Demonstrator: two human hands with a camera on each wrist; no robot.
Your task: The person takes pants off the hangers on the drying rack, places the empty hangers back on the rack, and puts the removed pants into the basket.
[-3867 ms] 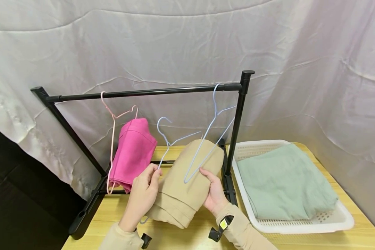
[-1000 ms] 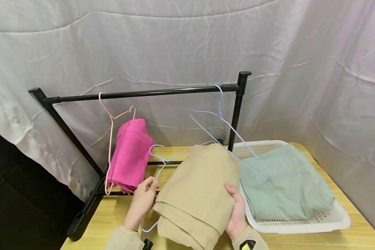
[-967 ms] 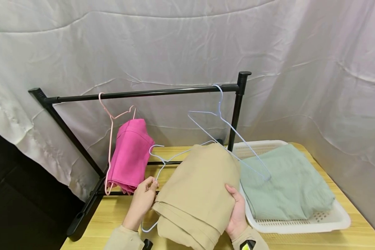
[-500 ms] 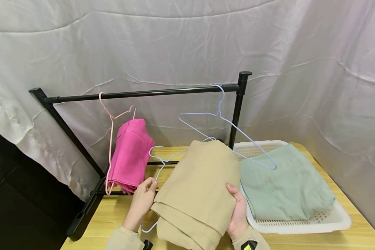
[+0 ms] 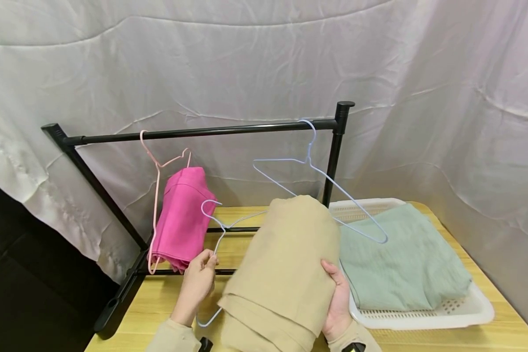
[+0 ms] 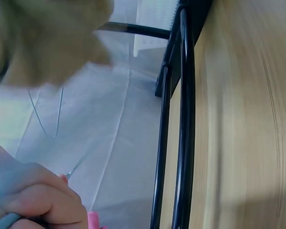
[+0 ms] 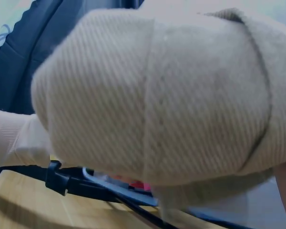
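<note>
In the head view my left hand [image 5: 198,281] pinches one shoulder of a light-blue wire hanger [image 5: 224,227], its hook pointing up. The hanger's lower corner shows below that hand; its far side is hidden by a folded beige garment [image 5: 286,264]. My right hand [image 5: 338,305] holds this garment from the right, thumb on top and fingers hidden beneath. The left wrist view has my curled left fingers [image 6: 43,200] low, the blurred beige cloth above. Ribbed beige fabric [image 7: 157,95] fills most of the right wrist view, with part of the blue hanger [image 7: 114,186] underneath.
A black rack's rail [image 5: 229,131] spans behind my hands. It carries a pink hanger [image 5: 158,168] bearing a folded magenta garment [image 5: 185,215], and a bare blue hanger [image 5: 309,159] overlapping the beige garment in view. On the right, a white basket [image 5: 422,322] holds folded green cloth [image 5: 400,259].
Both hands came down and nearer with the garment and hanger, and the blue hanger on the rail swung round. Lately my left hand has shifted slightly left, drawing the held hanger along.
</note>
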